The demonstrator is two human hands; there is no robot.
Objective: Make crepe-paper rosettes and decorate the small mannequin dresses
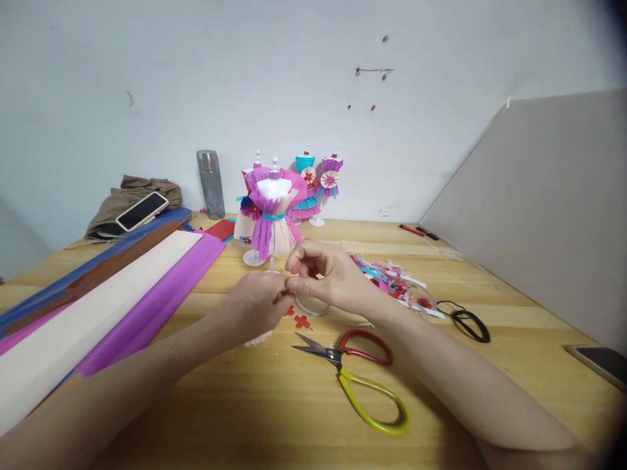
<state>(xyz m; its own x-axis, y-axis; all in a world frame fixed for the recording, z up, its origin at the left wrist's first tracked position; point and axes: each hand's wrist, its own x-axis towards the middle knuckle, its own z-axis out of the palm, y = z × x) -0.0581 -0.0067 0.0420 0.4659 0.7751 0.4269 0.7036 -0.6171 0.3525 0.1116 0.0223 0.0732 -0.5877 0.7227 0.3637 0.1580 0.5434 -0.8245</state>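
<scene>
- Two bare hands meet over a wooden table [274,405], fingertips pinched together just in front of a small mannequin [273,215] dressed in purple and cream crepe paper with a blue waistband.
- The left hand [255,303] is curled nearly closed, thumb and forefinger nipping something too small to make out; a cream pleated paper piece [258,338] shows beneath it on the table.
- The right hand [323,274] is likewise pinched at the same spot, its other fingers loosely bent; whether it grips a strip of tape or a paper scrap cannot be told.
- A roll of clear tape [313,305] lies flat on the table directly under the right hand, with small red paper flowers [298,320] just beside it.
- Scissors [357,372] with one red and one yellow handle rest closed near the forearms, blades pointing left.
- Long sheets of crepe paper [98,307] in cream, purple and blue stretch along the left side; a heap of paper offcuts [392,281] sits to the right.
- Judged from the pinch, fine work of this kind goes best with short, steady pulls, the piece kept close above the table, and fingertips kept clear of any sticky side.
- Further dressed mannequins [313,183], a metal flask [210,183] and a phone [142,210] stand behind.
</scene>
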